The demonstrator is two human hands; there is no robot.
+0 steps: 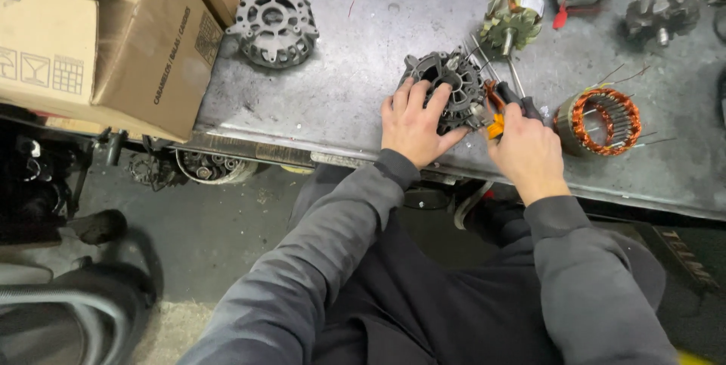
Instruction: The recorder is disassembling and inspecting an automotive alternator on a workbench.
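Long grey sleeves are worn on both arms, heavily creased, each ended by a ribbed cuff at the wrist. The left hand (pixel 412 124) and right hand (pixel 529 155) are left bare: no gloves, rings or watch are seen. Dark trousers are seen beneath the arms, their cloth plain and unmarked.
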